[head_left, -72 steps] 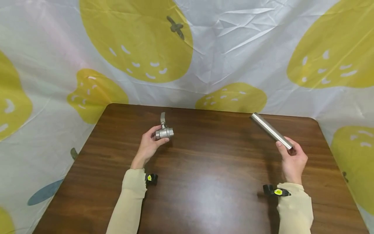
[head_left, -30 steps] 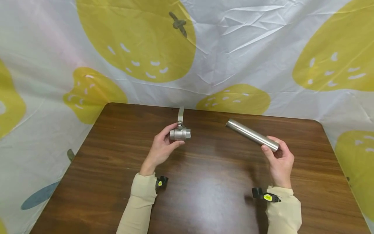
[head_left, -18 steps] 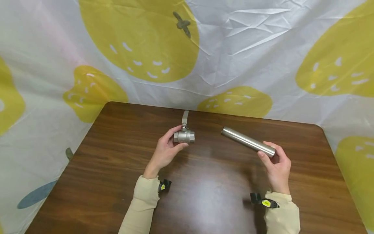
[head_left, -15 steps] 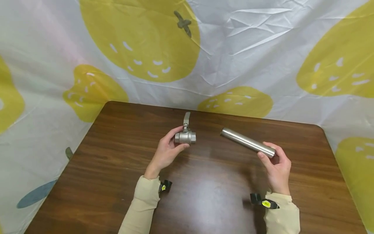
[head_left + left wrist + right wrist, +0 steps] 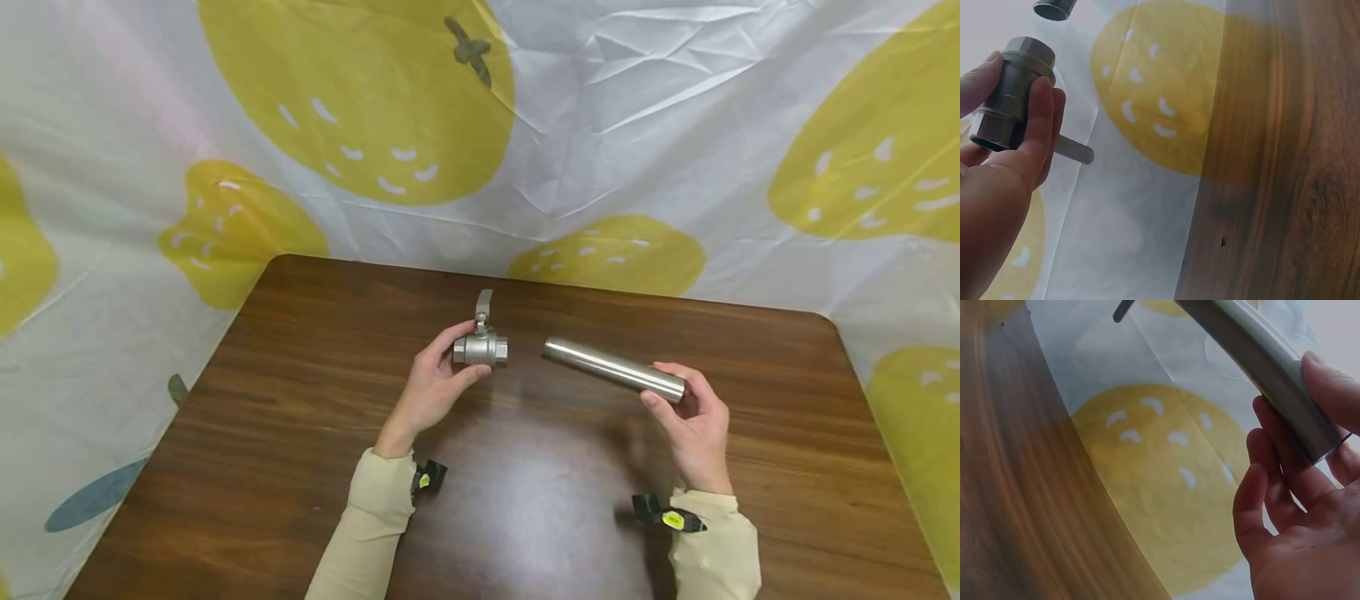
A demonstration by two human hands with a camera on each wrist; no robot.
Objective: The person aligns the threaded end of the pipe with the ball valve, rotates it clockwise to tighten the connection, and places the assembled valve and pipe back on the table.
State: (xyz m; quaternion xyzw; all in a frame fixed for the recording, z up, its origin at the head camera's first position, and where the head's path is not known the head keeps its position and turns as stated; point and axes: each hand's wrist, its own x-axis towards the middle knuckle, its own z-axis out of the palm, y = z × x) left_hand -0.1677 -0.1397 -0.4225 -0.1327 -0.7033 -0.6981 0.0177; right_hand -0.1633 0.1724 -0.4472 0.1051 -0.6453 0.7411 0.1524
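Held up over the table, a silver ball valve (image 5: 480, 350) sits between the thumb and fingers of my left hand (image 5: 431, 392), its lever handle (image 5: 483, 307) pointing up and away. My right hand (image 5: 697, 425) pinches one end of a plain steel pipe (image 5: 611, 368). The pipe's free end points left toward the valve's hex end, with a short gap between them. In the left wrist view the valve body (image 5: 1013, 94) is gripped around its middle, and the pipe's tip (image 5: 1054, 7) shows above it. The right wrist view shows the pipe (image 5: 1272, 369) between thumb and fingers.
Beneath both hands lies a brown wooden table (image 5: 525, 517) with rounded back corners. A white curtain (image 5: 570, 167) with yellow fruit prints hangs behind and at the sides. Black wrist cameras (image 5: 431, 477) sit at the cuffs of both pale sleeves.
Both hands have come toward each other: the valve has moved right, and the pipe has moved left and swung closer to level. The gap between them has narrowed.
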